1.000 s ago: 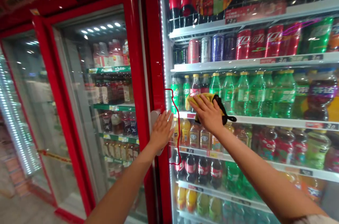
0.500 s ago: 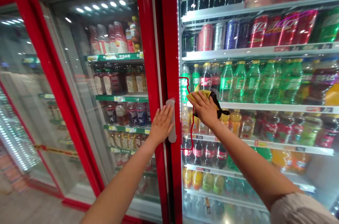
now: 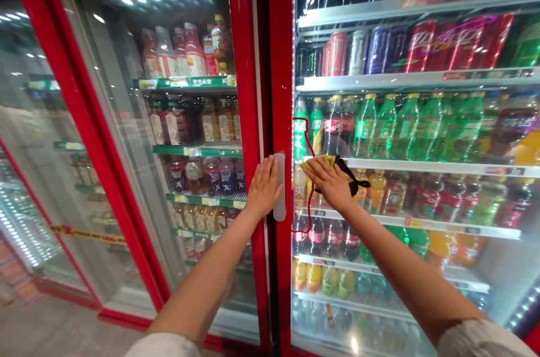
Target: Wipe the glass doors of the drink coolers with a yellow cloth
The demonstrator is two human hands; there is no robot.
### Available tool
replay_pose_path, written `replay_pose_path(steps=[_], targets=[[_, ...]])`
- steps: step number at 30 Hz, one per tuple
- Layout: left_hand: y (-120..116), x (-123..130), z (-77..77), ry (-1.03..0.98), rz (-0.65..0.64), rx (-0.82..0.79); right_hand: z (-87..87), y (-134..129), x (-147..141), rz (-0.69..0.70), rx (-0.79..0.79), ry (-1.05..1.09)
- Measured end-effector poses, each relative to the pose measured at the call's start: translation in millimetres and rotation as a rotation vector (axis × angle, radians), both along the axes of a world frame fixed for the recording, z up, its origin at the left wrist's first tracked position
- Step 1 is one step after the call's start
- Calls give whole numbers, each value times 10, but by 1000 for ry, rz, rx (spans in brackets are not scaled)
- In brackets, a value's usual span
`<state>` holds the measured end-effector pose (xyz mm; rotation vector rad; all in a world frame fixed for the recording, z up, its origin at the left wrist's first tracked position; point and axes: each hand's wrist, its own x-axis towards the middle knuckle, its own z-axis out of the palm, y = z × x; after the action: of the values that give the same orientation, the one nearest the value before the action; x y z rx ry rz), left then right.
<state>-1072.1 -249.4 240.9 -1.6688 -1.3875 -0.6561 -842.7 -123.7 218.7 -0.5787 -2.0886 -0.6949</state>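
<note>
On the red-framed glass door [image 3: 280, 93], the right hand [image 3: 334, 184] lies flat over a yellow-and-black fabric cloth [image 3: 345, 168], likely light, limp and best held bunched, while the left hand [image 3: 264, 189] rests open beside the grey oblong handle [image 3: 279, 208].

1. The left arm [image 3: 211, 272] reaches up and forward.
2. The left hand [image 3: 265, 185] is flat, fingers pointing up and close together.
3. The right arm [image 3: 396, 267] slants up to the left.
4. The right hand [image 3: 333, 181] is flat too, palm turned away.
</note>
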Motion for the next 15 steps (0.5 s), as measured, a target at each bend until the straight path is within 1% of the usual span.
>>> replay_pose_path(steps=[2,3,4,5,7,9,10,12,15], targets=[[68,59,74,-40,-7,9,120,-85,-193,-61,-61,171],[95,90,104,-59,-12,11,132,-129,-290,-67,-84,217],[115,117,126,-79,-22,13,103,-171,-371,-57,-100,226],[129,137,136,-102,-35,17,35,-208,-426,-37,-113,201],[141,152,125,-167,-76,29,-182,-269,-452,6,-140,89],[152,137,85,-270,-152,18,-414,-317,-394,30,-179,-17],[162,124,63,-338,-202,2,-504,-339,-354,38,-204,-44],[201,100,29,-540,-319,-28,-603,-381,-291,63,-258,-47],[291,85,19,-946,-455,-9,-627,-429,-285,138,-352,40]])
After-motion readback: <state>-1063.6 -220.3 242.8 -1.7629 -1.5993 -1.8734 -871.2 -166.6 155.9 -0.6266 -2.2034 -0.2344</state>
